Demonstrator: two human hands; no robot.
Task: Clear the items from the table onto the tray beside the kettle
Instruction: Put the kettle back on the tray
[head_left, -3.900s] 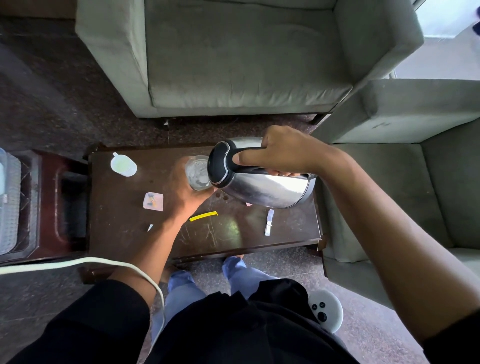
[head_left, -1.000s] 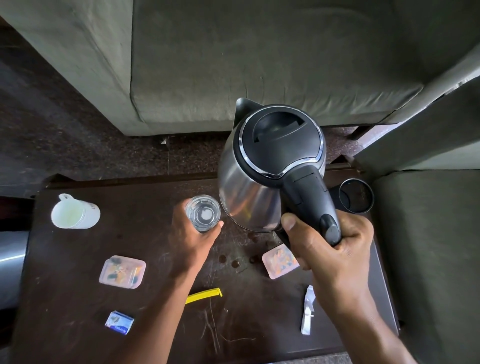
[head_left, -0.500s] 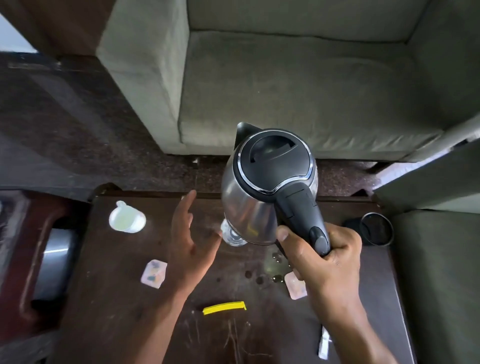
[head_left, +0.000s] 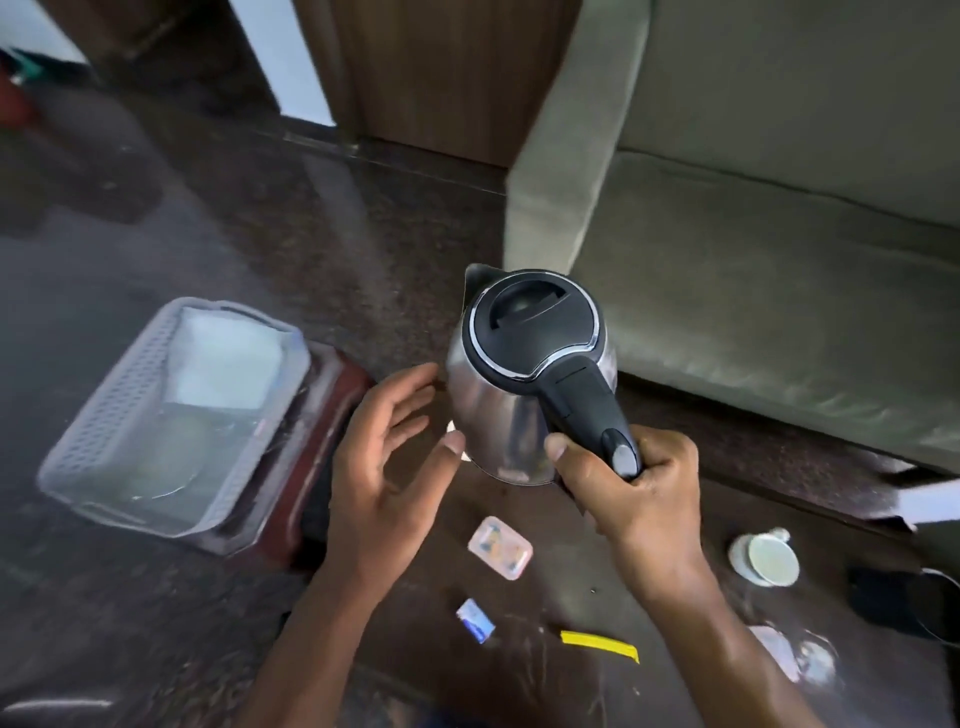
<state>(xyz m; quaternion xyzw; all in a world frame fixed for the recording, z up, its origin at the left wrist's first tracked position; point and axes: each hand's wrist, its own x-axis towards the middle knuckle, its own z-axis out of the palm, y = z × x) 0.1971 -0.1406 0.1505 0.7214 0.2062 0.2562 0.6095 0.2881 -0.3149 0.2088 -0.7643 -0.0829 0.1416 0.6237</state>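
The translucent white perforated plastic tray (head_left: 130, 415) sits at the left on a dark red wooden stand (head_left: 332, 395). The stainless-steel kettle with black lid (head_left: 524, 374) is held above the dark wooden table (head_left: 571, 675) — right hand (head_left: 634, 493) clenched on its handle; left hand (head_left: 384, 467) spread beside it, empty. Small pink plastic packet (head_left: 501, 546), blue sachet (head_left: 475, 620), yellow strip (head_left: 600, 644) and white ceramic cup (head_left: 769, 558) lie on the table.

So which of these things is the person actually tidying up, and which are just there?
Part of the job: kettle in the right hand, basket tray, white cup, pill packet, yellow strip, small blue sachet.

Just there: sofa, floor.
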